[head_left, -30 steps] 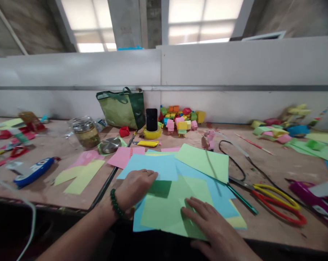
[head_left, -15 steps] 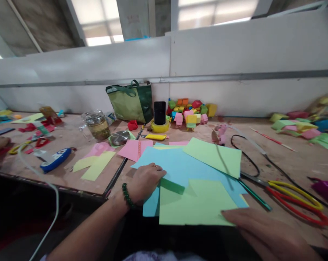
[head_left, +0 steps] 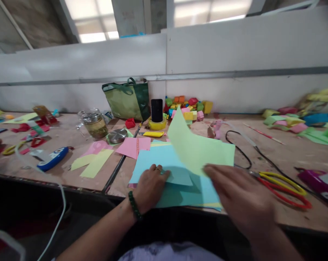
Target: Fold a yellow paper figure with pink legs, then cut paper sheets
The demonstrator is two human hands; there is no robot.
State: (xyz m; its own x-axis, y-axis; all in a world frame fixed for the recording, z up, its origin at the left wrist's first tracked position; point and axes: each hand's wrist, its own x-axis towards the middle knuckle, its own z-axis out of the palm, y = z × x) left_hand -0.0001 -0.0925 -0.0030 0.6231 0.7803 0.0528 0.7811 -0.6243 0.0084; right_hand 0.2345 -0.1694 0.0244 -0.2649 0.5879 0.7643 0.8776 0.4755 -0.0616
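My left hand (head_left: 153,185), with a dark green bead bracelet, rests on a stack of blue paper (head_left: 153,156). Its fingers curl down onto the top blue sheet, whose near edge stands slightly raised beside the thumb. My right hand (head_left: 237,188) is blurred by motion; its fingers are pressed together on the near edge of a light green sheet of paper (head_left: 191,145). That sheet bends upward on its left side above the blue stack. Part of the stack lies hidden beneath the green sheet and my right hand.
Scissors (head_left: 285,188) with yellow and red handles lie at right. Pink paper (head_left: 133,146), a yellow cutter (head_left: 151,134) and a glass jar (head_left: 94,125) stand or lie left of centre. A phone (head_left: 156,110), a green bag (head_left: 127,99) and folded paper blocks (head_left: 207,107) are behind.
My right hand has moved up and left, and the light green paper now rises from the stack. The green sheet under my left hand no longer lies there; blue paper shows instead.
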